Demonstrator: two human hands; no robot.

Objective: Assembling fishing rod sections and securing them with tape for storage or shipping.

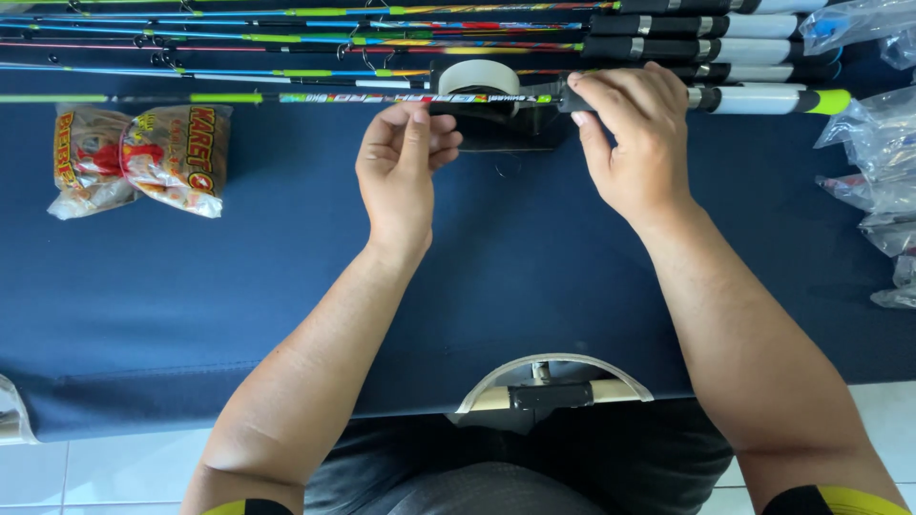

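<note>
A fishing rod (pixel 229 97) with a green and multicoloured shaft and a black, white and green handle lies across the dark blue table cover (pixel 534 277). My right hand (pixel 637 143) grips the rod at the black part of its handle. My left hand (pixel 401 162) is just below the rod shaft, fingers pinched together as if on something thin that I cannot make out. A roll of clear tape (pixel 479 76) on a black dispenser (pixel 506 129) stands between the two hands, right behind the rod.
Several more colourful fishing rods (pixel 382 43) lie side by side along the far edge. A clear bag of orange rubber bands (pixel 143 157) sits at the left. Clear plastic bags (pixel 878 181) are piled at the right edge. A curved chair back (pixel 553 381) is at the near edge.
</note>
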